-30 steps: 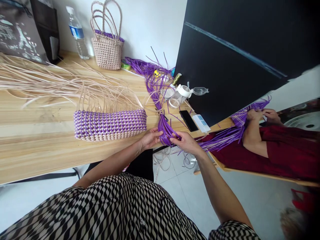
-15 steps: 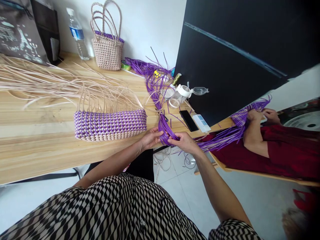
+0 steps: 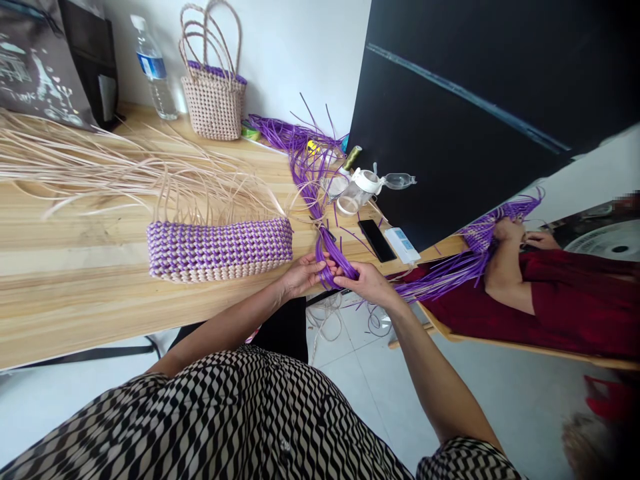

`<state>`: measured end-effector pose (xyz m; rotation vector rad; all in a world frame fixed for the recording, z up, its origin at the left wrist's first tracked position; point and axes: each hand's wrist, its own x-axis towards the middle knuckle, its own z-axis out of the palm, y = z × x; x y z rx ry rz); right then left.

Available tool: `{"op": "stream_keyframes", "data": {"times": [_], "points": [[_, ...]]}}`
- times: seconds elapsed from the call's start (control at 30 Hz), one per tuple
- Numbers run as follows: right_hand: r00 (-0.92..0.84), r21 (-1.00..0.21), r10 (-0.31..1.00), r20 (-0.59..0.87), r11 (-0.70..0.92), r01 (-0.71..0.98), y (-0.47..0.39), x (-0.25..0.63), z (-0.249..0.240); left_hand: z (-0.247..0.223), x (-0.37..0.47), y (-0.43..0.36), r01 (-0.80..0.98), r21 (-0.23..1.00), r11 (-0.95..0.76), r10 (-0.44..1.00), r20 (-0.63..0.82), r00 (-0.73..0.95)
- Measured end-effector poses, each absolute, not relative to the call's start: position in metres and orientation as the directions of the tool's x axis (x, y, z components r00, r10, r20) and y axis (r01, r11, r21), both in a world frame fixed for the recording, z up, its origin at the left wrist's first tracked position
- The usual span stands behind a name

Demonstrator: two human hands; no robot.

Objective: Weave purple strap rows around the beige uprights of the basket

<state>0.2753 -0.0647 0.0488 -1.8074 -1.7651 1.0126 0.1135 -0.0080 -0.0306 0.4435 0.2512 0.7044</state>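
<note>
At the table's front edge, both my hands grip the looped end of a bundle of purple weaving strands (image 3: pixel 339 252). My left hand (image 3: pixel 304 275) pinches some strands on the left side of the loop. The fingers of my right hand (image 3: pixel 366 283) close round the right side, thumb on top. From there the bundle runs back across the table, gathered by a tie, to a loose purple heap at the wall. Just left of my hands lies a partly woven purple and beige basket (image 3: pixel 220 248), its long beige strands (image 3: pixel 115 163) spreading back and left.
A finished handled basket (image 3: pixel 214 105), a water bottle (image 3: pixel 155 73) and a dark bag (image 3: pixel 50 73) stand at the back. A clear cup (image 3: pixel 358 192), a phone (image 3: pixel 377 241) and a white box (image 3: pixel 403 245) lie near a black panel (image 3: pixel 480 107). A co-worker in red (image 3: pixel 575 300) weaves purple strands at right.
The loop between my hands has opened up, with strands parting to the left and right. The co-worker's far hand has shifted slightly.
</note>
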Motion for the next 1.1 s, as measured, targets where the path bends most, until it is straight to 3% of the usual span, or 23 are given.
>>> {"op": "stream_keyframes", "data": {"times": [0.37,0.57,0.9,1.1], "points": [[-0.111,-0.738,0.955,-0.276,-0.137,0.661,-0.062,0.278,0.041,-0.032,0.114,-0.007,-0.569,0.439,0.695,0.662,-0.082,0.745],[-0.141,-0.768,0.968,-0.209,-0.073,0.636,-0.064,0.277,0.047,-0.031,0.115,-0.008,-0.586,0.442,0.680,0.678,-0.073,0.732],[-0.133,-0.724,0.949,-0.286,-0.124,0.678,-0.060,0.270,0.038,-0.027,0.114,-0.009,-0.595,0.454,0.663,0.690,-0.064,0.721],[-0.154,-0.767,0.959,-0.238,-0.089,0.635,-0.059,0.275,0.030,-0.027,0.115,-0.009,-0.603,0.429,0.672,0.695,-0.086,0.714]]}}
